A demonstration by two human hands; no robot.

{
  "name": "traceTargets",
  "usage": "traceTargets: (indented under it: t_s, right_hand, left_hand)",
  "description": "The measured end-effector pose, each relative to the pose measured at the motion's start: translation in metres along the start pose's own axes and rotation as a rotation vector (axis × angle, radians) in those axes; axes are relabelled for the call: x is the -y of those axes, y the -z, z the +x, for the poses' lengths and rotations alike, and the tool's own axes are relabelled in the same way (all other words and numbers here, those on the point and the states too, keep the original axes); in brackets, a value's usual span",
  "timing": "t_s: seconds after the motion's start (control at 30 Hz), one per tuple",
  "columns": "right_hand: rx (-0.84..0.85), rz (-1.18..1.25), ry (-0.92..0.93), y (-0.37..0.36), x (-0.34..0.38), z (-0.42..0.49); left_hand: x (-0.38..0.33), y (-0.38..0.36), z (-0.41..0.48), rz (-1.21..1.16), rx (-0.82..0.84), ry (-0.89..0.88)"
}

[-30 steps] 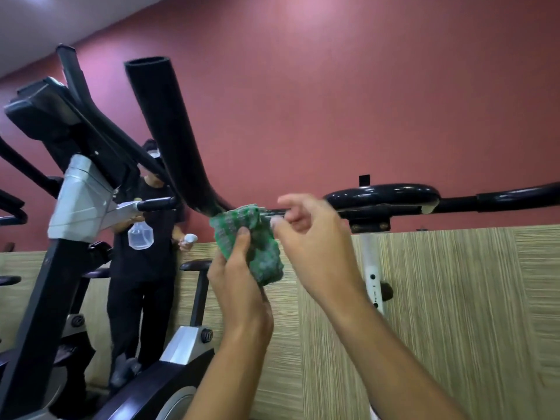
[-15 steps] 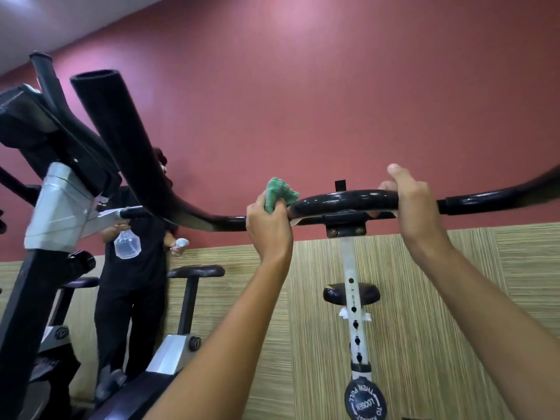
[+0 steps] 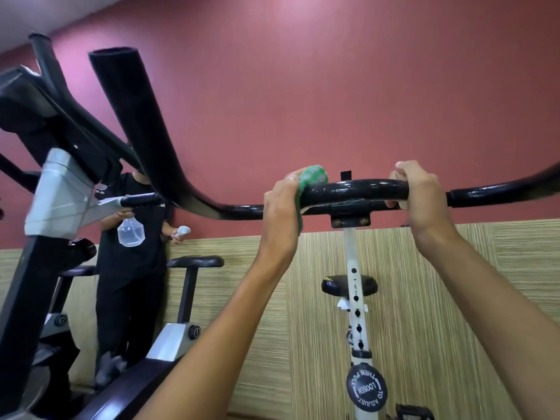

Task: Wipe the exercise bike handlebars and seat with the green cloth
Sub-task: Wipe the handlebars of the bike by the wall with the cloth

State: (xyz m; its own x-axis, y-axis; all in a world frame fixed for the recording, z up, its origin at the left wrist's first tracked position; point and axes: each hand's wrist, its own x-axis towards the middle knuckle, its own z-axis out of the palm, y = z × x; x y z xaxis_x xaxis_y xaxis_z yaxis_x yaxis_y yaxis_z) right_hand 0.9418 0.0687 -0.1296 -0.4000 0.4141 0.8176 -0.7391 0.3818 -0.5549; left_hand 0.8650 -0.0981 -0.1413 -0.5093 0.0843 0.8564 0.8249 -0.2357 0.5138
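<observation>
Left hand point(image 3: 280, 204) is gripping the black handlebar point(image 3: 354, 190) at mid-frame, fingers curled over it w/ the green cloth point(image 3: 312, 177) bunched between palm & bar; the cloth is poking up above the knuckles & hanging a bit below the bar. Right hand point(image 3: 422, 192) is gripping the same bar just right of centre, fingers wrapped tight, pressed together, tips showing under the bar. The clamp point(image 3: 350, 213) is sitting between the two hands, on a white post point(image 3: 356, 298) running down to a round knob point(image 3: 366, 388) at lower right. The seat point(image 3: 333, 284) is showing behind the post, below the bar. The bar's left arm is sweeping up to upper left. Lower left: another bike's frame point(image 3: 60, 195) is crowding in front of a person in black point(image 3: 130, 268) holding a spray bottle point(image 3: 131, 231), w/ another saddle point(image 3: 195, 261) beside them. Red wall point(image 3: 333, 86) is filling the top, striped panelling point(image 3: 454, 283) below.
</observation>
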Motion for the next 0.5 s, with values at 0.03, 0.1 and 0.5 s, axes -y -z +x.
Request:
traceTargets:
  t_s: [0.03,0.1,0.5]
  right_hand:
    - [0.0,0.001,-0.001,-0.001,0.0,0.0]
    - [-0.01,0.011,-0.011,-0.002,0.0,0.0]
    - [-0.074,0.055,-0.047,-0.004,-0.003,0.0]
  left_hand:
    - [0.0,-0.001,0.0,0.042,-0.001,0.0]
    - [0.006,-0.002,0.001,0.1,-0.039,0.026]
    - [-0.011,-0.028,-0.028,0.006,-0.225,0.032]
